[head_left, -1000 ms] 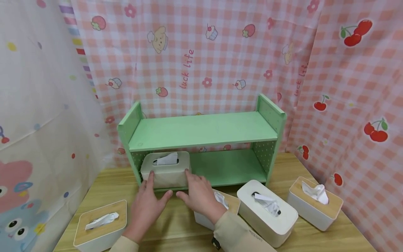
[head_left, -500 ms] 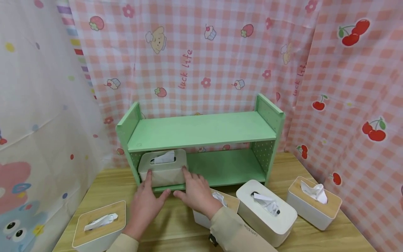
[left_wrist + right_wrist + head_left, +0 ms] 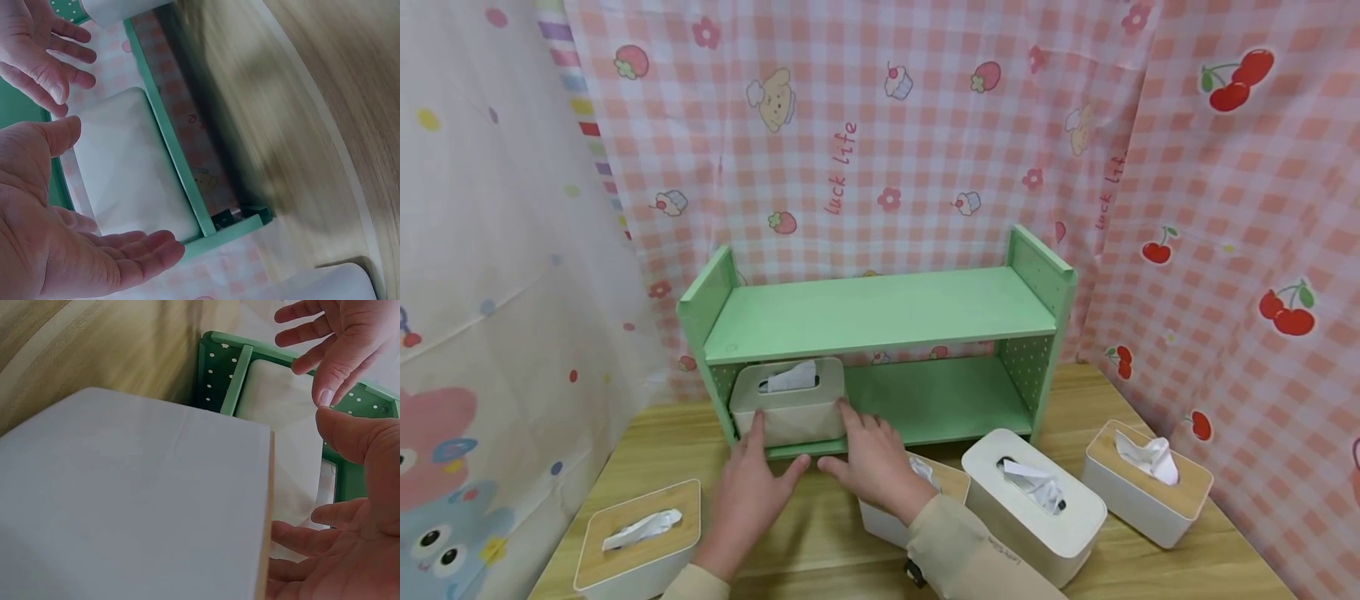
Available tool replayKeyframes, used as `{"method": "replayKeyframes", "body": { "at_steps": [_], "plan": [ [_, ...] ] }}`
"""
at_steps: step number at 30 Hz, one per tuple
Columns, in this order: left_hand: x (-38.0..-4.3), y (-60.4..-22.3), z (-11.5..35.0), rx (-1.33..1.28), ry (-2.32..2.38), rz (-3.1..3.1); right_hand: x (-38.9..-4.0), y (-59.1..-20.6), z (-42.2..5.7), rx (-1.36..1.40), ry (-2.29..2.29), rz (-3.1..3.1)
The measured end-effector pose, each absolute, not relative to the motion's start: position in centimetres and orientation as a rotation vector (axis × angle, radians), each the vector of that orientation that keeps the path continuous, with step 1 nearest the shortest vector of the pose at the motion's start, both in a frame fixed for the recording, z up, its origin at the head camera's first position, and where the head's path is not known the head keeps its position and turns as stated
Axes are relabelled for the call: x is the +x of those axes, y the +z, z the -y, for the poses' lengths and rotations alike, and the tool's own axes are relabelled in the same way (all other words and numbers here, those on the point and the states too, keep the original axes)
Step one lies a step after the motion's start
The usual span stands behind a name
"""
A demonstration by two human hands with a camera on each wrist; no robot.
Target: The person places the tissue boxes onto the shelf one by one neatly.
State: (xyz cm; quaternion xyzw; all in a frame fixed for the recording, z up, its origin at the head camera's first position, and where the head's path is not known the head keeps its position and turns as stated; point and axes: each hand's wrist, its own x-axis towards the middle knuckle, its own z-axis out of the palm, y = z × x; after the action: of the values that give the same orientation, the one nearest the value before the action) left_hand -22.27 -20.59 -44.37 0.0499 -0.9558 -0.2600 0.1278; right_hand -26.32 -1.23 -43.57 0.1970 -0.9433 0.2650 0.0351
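Note:
An all-white tissue box sits at the left end of the lower level of a green two-tier shelf, a white tissue poking from its slot. My left hand is at the left part of its front face, index fingertip against it, thumb spread to the side. At the front right corner of the box, my right hand touches with its fingertips. Both thumbs point toward each other in front of the box. In the left wrist view the fingers of the left hand are loosely extended beside the box.
A wood-topped tissue box stands at the front left of the table. Right of centre are a wood-topped box partly behind the right forearm, a white box and another wood-topped box. Patterned curtains surround the table.
The white tissue box has shifted slightly left and deeper into the lower level, both hands following it. Over the last half second, box and hands have barely moved.

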Motion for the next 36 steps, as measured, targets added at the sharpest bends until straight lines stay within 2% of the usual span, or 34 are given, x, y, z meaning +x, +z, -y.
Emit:
{"method": "replayKeyframes", "body": {
  "at_steps": [18,36],
  "plan": [
    [-22.3,-43.8,18.0,0.031,-0.827,2.825,-26.0,-42.5,-2.9,0.518,0.778,2.858],
    [-23.5,-43.2,12.6,-0.251,-0.948,2.755,-22.5,-41.3,-12.7,0.115,0.832,2.816]
  ]
}}
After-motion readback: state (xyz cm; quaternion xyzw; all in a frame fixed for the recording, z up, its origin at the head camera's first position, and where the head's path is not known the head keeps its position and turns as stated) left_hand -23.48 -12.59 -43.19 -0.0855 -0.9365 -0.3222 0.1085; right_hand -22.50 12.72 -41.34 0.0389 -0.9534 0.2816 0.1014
